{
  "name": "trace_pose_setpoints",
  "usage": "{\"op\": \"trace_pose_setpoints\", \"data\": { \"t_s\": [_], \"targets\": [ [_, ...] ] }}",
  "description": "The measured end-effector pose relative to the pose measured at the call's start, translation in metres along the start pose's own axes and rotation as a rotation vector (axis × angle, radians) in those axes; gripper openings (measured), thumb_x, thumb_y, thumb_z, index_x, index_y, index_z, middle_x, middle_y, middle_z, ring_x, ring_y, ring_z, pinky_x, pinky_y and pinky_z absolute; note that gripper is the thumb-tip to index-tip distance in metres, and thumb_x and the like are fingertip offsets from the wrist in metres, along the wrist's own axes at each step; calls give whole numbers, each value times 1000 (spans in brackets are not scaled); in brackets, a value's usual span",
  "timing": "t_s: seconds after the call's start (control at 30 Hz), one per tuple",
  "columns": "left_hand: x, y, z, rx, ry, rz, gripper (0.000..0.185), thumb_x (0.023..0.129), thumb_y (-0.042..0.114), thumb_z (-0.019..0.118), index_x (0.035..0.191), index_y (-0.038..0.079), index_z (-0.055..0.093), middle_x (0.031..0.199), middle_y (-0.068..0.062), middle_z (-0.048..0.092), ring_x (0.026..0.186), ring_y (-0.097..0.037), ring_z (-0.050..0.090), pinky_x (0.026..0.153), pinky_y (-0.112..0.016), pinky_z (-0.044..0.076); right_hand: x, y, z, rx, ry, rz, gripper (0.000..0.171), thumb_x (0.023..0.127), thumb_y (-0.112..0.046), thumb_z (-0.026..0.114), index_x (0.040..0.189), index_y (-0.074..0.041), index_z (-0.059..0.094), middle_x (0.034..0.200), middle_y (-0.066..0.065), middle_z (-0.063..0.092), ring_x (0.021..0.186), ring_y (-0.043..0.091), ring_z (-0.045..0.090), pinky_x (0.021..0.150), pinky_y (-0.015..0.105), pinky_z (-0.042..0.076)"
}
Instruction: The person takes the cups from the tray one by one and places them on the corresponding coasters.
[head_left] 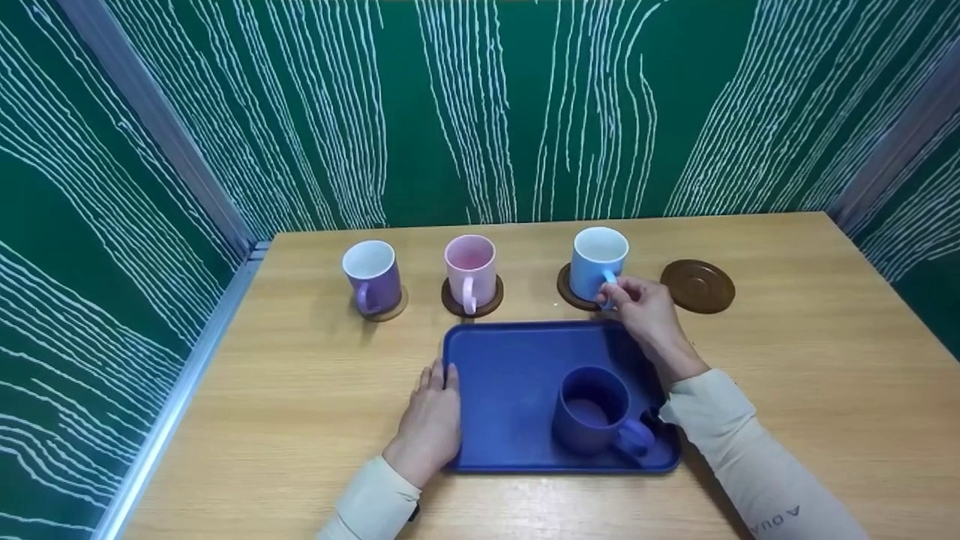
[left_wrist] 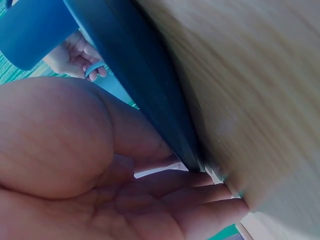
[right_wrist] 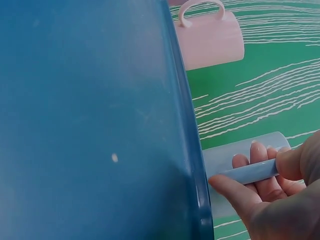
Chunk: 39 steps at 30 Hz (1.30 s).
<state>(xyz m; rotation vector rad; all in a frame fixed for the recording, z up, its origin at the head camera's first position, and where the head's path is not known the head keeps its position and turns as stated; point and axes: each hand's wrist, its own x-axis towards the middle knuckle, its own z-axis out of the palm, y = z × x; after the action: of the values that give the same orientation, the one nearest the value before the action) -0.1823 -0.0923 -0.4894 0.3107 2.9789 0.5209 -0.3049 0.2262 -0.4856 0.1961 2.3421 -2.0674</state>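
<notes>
My right hand (head_left: 651, 319) holds the handle of a light blue mug (head_left: 589, 271) between thumb and fingers, as the right wrist view also shows. That mug stands upright on a dark brown coaster (head_left: 565, 291) behind the tray. At the left side of the blue rectangular tray (head_left: 506, 397), my left hand (head_left: 427, 424) grips the edge, thumb over the rim and fingers along the outer side. In the left wrist view, the tray edge (left_wrist: 145, 95) runs between thumb and fingers, with fingertips at the wooden tabletop. A dark blue mug (head_left: 576, 431) stands on the tray's right half, handle toward the right.
Left of the light blue mug, a pink mug (head_left: 484, 274) stands on a dark coaster (head_left: 491, 302). A purple mug (head_left: 384, 289) sits farther left on a lighter coaster (head_left: 394, 311). One brown coaster (head_left: 698, 285) lies bare at the right. Green patterned panels (head_left: 450, 112) enclose the table.
</notes>
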Motion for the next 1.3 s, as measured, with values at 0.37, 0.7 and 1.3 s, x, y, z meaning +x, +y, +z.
{"op": "trace_pose_setpoints", "data": {
  "t_s": [0.37, 0.7, 1.3],
  "targets": [
    [1, 0, 0, 1, -28, -12, 63, 93, -13, 54, 154, -10, 37, 162, -35, 27, 149, -52, 29, 117, -62, 35, -2, 0, -1, -26, -30, -3, 35, 107, -24, 58, 119, 8, 63, 113, 19, 61, 113, 32, 60, 101, 44, 55],
    [-1, 0, 2, -21, -5, -12, 61, 94, -15, 49, 154, -10, 39, 161, -35, 28, 149, -52, 30, 119, -60, 33, -4, -2, -1, -51, -15, -7, 34, 106, -21, 58, 121, 9, 65, 113, 19, 65, 109, 25, 62, 100, 40, 56],
    [0, 1, 2, -20, -15, -30, 63, 93, -15, 52, 154, -10, 38, 162, -35, 27, 149, -52, 30, 117, -62, 34, -4, 1, 1, -22, -39, -4, 37, 107, -25, 57, 128, 5, 66, 121, 21, 65, 114, 28, 63, 100, 38, 56]
  ]
}}
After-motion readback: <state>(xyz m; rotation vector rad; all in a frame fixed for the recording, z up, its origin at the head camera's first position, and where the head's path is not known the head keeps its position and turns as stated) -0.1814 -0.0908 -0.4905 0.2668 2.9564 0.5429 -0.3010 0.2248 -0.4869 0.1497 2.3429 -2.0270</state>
